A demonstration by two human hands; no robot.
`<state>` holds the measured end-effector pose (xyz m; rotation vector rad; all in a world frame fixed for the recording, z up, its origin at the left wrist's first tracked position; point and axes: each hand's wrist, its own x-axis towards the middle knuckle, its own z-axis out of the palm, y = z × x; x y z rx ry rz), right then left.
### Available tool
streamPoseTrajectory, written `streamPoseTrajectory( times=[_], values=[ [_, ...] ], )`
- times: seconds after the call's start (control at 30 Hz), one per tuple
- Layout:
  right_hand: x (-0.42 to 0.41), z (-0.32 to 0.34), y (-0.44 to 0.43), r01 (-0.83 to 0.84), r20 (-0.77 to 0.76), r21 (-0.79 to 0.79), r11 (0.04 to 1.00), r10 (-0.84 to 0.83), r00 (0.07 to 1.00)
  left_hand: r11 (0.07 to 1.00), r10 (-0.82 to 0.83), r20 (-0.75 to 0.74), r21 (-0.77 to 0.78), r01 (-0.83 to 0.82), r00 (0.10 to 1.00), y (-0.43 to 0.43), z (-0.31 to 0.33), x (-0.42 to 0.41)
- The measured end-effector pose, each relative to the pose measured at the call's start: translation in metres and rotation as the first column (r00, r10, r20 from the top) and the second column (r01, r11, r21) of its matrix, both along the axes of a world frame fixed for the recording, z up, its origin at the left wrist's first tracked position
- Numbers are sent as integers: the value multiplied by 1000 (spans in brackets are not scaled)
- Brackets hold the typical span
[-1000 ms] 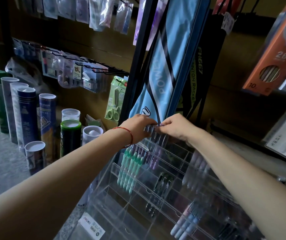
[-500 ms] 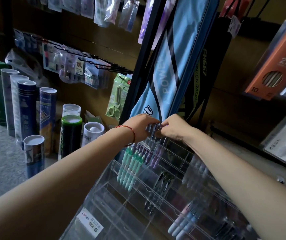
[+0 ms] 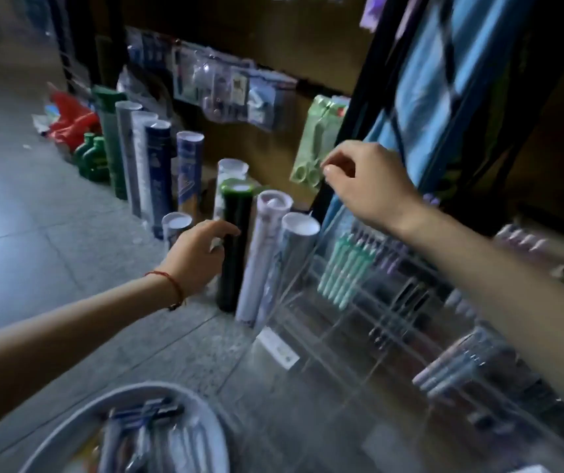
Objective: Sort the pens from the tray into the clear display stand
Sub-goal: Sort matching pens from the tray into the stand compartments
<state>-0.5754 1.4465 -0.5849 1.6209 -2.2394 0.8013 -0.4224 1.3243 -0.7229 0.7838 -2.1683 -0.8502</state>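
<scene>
Single head-worn view — looks forward and down, close over the clear display stand (image 3: 393, 319) — floor (image 3: 34, 216) at left.
</scene>
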Motion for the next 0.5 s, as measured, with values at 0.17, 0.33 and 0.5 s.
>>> streamPoseTrajectory(
  times=[0.17,0.33,0.5],
  values=[
    [116,-128,-51,-479,338,591,649,340,878,985,37,410,137,-101,911,15,-100,131],
    [165,-278,-63,-527,520,834,165,88,850,904,12,652,318,-288,758,26,-181,201],
    [160,-363,-52,-460,520,812,360,-85,850,790,17,733,407,-458,680,28,-241,219]
  ],
)
